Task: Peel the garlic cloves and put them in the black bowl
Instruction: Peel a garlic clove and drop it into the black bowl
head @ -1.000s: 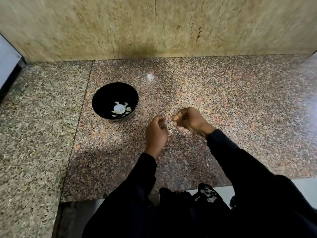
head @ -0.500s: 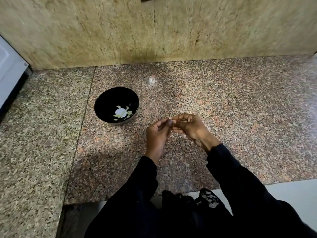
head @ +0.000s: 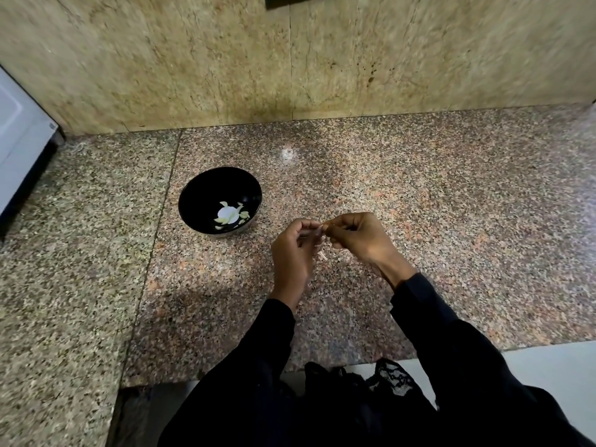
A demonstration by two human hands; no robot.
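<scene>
Head view: a stone counter (head: 451,221) is seen from above, with a stone wall behind it.
Left hand: the left hand (head: 292,253) is held above the counter's middle, fingers curled, pinching one end of a small pale thing.
Right hand: the right hand (head: 358,235) is held just beside the left one, fingers curled too, pinching the other end.
Garlic clove: the garlic clove (head: 317,230) is taken to be that pale thing; it is held between the two hands' fingertips, in the air above the counter. Most of it is hidden.
Long axis: the clove seems to lie across, from left hand to right hand. Which end is the tip cannot be told.
Skin bit: a small pale skin bit (head: 322,255) lies on the counter just under the hands.
Black bowl: the black bowl (head: 200,195) stands on the counter toward the left, nearer the back wall than the hands are. Peeled cloves (head: 227,214) lie inside it.
Key relation: the bowl lies to the left of the clove and a little farther back. The left hand is the nearer one to it.
Step in hand: the skin is probably being pulled off.
Next move: once the clove is bare, it would need to be carried left and dropped into the bowl.
Left edge: a white box-like thing (head: 19,150) is seen at the counter's left edge.
</scene>
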